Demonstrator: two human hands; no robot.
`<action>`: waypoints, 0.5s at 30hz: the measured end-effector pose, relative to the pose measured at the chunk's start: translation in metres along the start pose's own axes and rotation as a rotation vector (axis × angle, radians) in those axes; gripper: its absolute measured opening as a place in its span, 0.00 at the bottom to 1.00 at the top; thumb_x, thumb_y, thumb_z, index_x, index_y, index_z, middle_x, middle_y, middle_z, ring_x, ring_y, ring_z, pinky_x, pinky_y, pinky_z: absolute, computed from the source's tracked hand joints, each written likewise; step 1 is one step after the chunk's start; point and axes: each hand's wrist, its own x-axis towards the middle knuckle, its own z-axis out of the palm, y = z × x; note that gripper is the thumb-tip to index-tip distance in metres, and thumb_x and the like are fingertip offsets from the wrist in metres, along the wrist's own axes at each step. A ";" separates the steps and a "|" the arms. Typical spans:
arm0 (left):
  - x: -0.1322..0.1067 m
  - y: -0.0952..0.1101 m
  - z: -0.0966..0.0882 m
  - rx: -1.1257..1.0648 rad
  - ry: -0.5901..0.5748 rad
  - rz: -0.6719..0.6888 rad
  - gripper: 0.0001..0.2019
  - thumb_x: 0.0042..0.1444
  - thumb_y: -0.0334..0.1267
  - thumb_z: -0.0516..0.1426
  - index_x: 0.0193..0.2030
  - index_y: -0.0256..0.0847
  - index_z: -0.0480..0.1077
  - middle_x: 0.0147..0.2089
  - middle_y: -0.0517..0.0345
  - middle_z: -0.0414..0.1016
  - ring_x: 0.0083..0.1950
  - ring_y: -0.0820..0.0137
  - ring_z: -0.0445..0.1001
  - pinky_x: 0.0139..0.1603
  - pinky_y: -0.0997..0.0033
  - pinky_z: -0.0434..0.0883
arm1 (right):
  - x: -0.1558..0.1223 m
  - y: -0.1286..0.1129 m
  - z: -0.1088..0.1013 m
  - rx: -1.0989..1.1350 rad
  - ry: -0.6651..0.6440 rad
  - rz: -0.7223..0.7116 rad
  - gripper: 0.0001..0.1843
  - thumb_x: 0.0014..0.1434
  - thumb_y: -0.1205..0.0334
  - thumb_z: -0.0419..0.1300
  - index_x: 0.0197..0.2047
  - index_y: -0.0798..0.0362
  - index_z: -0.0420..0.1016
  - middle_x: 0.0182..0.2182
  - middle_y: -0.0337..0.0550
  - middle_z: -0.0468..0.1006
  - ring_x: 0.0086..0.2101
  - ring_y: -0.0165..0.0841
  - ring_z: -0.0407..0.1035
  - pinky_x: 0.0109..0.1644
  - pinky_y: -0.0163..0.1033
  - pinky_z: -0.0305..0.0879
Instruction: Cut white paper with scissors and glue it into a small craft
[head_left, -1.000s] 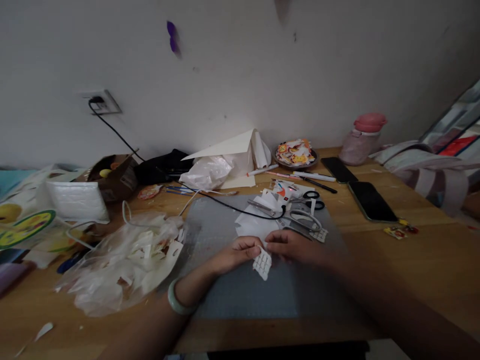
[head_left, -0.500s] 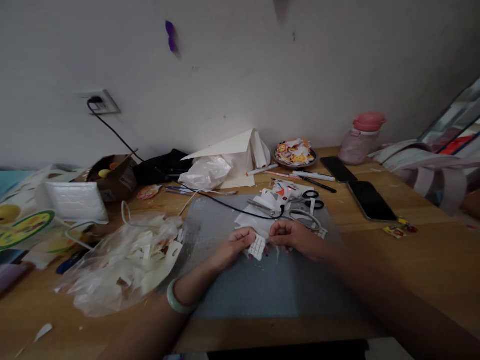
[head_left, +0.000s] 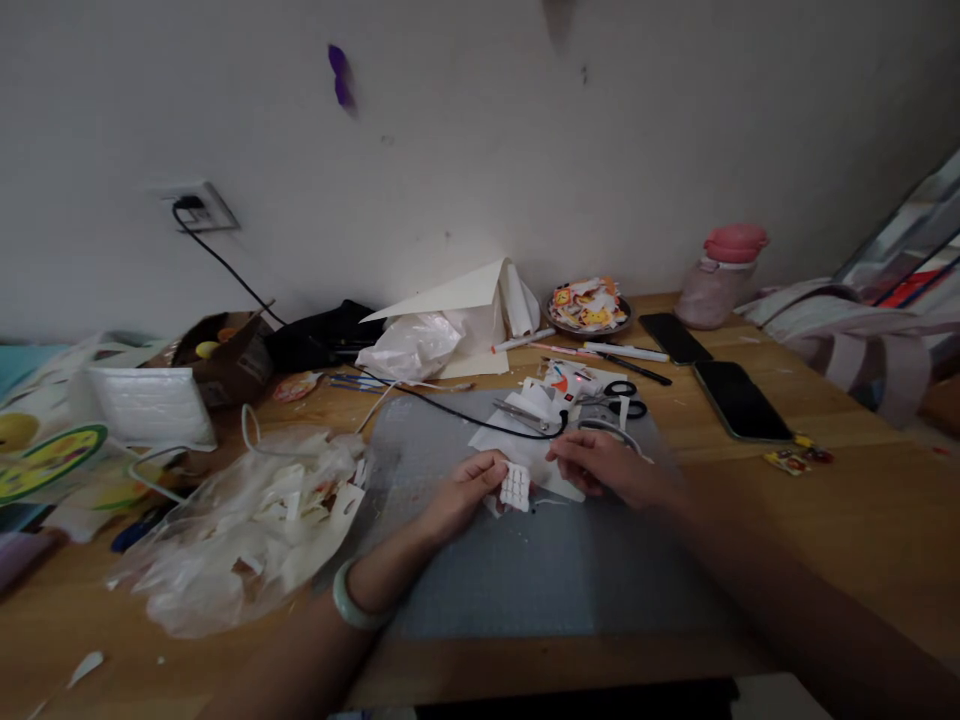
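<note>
Far left to near left: your clear bag [head_left: 180, 590] of loose scraps lies just beside the grey mat [head_left: 480, 590]. Your left forearm passes close by; a bump could spill scraps onto the mat.

Your left hand [head_left: 466, 490] pinches the white gridded piece [head_left: 515, 486], thumb over its left edge, above the middle of the mat. Edge-only grip, so a tug from the right could twist or bend it, I'd guess.

Far side of the piece: the black cord [head_left: 525, 435] crosses the mat. Snag it and the glue gun [head_left: 571, 382] it seems to feed could get dragged. There's a red glow on that gun; if it's hot, that's a burn risk near your right hand [head_left: 607, 468].

Right hand sits just right of the piece, apart from it, fingers curled close together. Black-handled scissors [head_left: 634, 407] lie just beyond; reaching blind could nudge them.

Hard to make out: left fingertips are behind the piece. Can't tell if your right fingertips pinch anything. Right hand covers part of the silver scissors [head_left: 517, 411]. Gun nozzle is lost in clutter. Both forearms run out of frame.
</note>
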 end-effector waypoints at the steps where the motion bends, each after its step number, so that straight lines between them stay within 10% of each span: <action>1: -0.001 -0.001 -0.001 0.023 -0.032 -0.014 0.22 0.47 0.57 0.59 0.28 0.35 0.68 0.26 0.57 0.71 0.26 0.75 0.64 0.28 0.75 0.59 | -0.001 0.000 0.003 -0.009 -0.030 0.006 0.18 0.53 0.46 0.56 0.31 0.54 0.70 0.18 0.33 0.65 0.15 0.21 0.52 0.15 0.29 0.45; 9: -0.005 0.006 0.003 0.176 -0.189 -0.088 0.22 0.48 0.57 0.58 0.26 0.36 0.69 0.26 0.59 0.67 0.30 0.73 0.64 0.33 0.73 0.59 | -0.005 0.003 0.014 -0.047 -0.188 0.034 0.11 0.49 0.55 0.61 0.29 0.54 0.69 0.15 0.29 0.62 0.15 0.20 0.50 0.17 0.28 0.43; 15: 0.005 -0.001 0.002 0.068 0.150 -0.029 0.22 0.46 0.57 0.58 0.25 0.37 0.63 0.17 0.69 0.53 0.19 0.79 0.49 0.21 0.75 0.46 | -0.001 -0.001 0.003 0.181 0.098 -0.015 0.13 0.45 0.54 0.62 0.25 0.53 0.65 0.14 0.29 0.60 0.15 0.20 0.51 0.18 0.30 0.44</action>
